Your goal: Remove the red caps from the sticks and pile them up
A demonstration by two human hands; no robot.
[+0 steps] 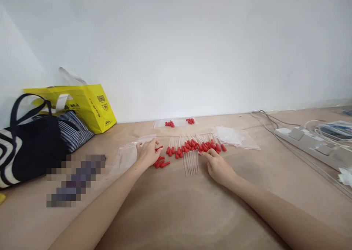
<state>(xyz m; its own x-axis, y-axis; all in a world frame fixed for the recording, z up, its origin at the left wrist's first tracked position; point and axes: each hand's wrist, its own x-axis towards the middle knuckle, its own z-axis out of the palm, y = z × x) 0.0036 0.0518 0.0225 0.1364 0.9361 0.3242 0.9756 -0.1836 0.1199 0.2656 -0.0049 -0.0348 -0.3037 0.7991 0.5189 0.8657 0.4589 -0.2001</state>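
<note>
My left hand [147,153] is closed, with a red rubber bulb [158,148] between its thumb and fingers. Just below it lie several loose red bulbs [160,163]. My right hand [218,167] is pinched at the right end of a row of thin clear tubes [190,163]. What its fingertips hold is too small to make out. Behind the tubes, many red-bulbed droppers [192,144] lie in an overlapping spread, their thin stems pointing toward the wall.
Clear plastic bags [125,158] lie on the left, with more bags [233,137] on the right. Farther back, another bag [180,122] has red bulbs on it. A power strip [308,147] with cables is at right; a black bag [33,143] and yellow bag [101,110] stand left.
</note>
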